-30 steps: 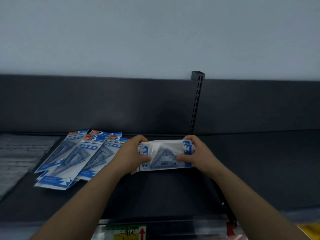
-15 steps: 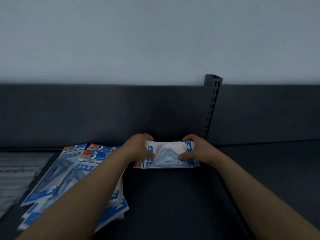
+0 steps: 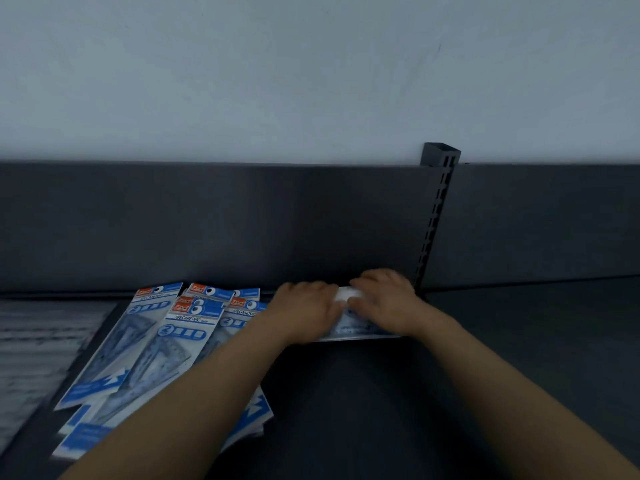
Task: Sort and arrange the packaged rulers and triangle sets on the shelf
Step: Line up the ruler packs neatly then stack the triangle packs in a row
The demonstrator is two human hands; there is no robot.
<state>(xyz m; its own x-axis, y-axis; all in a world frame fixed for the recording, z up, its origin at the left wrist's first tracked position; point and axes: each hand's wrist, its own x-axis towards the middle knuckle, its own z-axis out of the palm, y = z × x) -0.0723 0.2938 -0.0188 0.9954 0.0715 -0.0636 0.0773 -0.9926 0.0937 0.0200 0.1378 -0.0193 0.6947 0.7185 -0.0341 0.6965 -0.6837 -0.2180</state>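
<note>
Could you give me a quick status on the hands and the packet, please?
Left hand and right hand both on small triangle-set packet, near shelf back. Fanned packets lie left. Nothing in the way.

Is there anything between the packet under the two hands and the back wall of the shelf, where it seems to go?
Nothing visible. The packet lies under the left hand and right hand, near the back wall. The other packets lie to its left.

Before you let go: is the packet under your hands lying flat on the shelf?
Seemingly flat: the packet lies low on the shelf under both hands, though blurred.
</note>
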